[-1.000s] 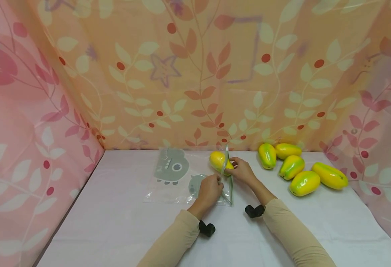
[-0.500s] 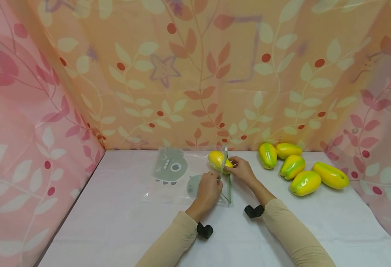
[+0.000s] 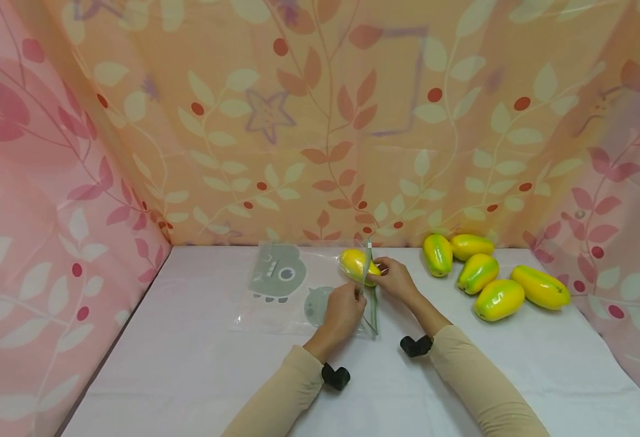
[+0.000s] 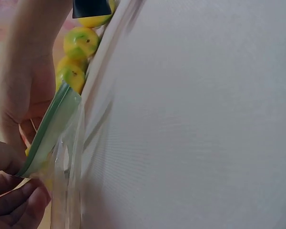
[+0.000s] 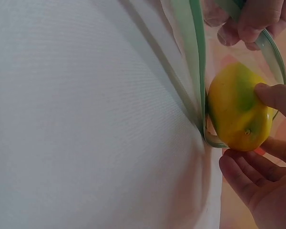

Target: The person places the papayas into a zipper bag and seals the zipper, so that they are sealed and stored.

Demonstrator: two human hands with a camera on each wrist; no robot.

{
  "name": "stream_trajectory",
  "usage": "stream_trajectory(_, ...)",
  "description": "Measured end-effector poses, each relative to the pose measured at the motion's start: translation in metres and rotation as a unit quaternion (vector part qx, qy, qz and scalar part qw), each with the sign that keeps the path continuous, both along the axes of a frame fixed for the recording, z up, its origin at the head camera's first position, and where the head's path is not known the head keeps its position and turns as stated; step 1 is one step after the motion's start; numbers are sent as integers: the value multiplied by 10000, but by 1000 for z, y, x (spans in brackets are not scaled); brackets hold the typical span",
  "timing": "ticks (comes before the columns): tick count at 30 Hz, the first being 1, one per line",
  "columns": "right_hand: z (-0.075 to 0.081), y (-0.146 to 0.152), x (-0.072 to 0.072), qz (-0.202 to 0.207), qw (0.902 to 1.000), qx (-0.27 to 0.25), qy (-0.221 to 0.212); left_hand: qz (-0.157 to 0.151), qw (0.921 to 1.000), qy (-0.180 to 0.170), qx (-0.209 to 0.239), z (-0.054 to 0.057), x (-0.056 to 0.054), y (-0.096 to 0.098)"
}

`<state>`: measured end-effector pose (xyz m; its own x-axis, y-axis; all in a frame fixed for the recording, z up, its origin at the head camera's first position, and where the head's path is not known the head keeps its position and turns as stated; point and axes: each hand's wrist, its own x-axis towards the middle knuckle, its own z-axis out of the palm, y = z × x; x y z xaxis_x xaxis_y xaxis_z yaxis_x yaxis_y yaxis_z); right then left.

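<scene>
A clear zip bag with grey-green cartoon animal prints lies flat, its green-edged mouth facing right. My left hand pinches the upper edge of that mouth and lifts it; the left wrist view shows the green zip strip between thumb and fingers. My right hand holds a glossy yellow-green papaya in the bag's mouth, thumb on top and fingers beneath. Most of this papaya is inside, showing through the plastic. Its stem end points out toward the right palm.
Several more papayas lie on the white-covered table to the right of the hands. A patterned orange curtain stands along the back edge, with pink curtains at the sides. Black wrist cameras stick out from both sleeves.
The papaya at the bag's mouth has shifted very slightly left, and the bag has slid a little left too. Both hands keep nearly the same place and grip.
</scene>
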<state>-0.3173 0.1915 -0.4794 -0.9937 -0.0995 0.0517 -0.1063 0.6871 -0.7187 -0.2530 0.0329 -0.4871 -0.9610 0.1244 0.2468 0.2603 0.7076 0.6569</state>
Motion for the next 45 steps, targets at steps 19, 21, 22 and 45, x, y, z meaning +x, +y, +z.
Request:
stream_trajectory(19,-7,-5,-10,47,9976,-685,-12,-235,9976,577,-292,0,1,-3)
stream_trajectory(21,-8,-3,-11,123,9965,-787,-243,-192,9985,420,-286,0,0,-2)
stream_trajectory(22,-8,-2,-11,162,9955,-839,-404,-187,9988,348,-276,0,0,-2)
stream_trajectory(45,-10,2,-14,366,9756,-1904,-1027,-174,9998,67,2,0,1,-5)
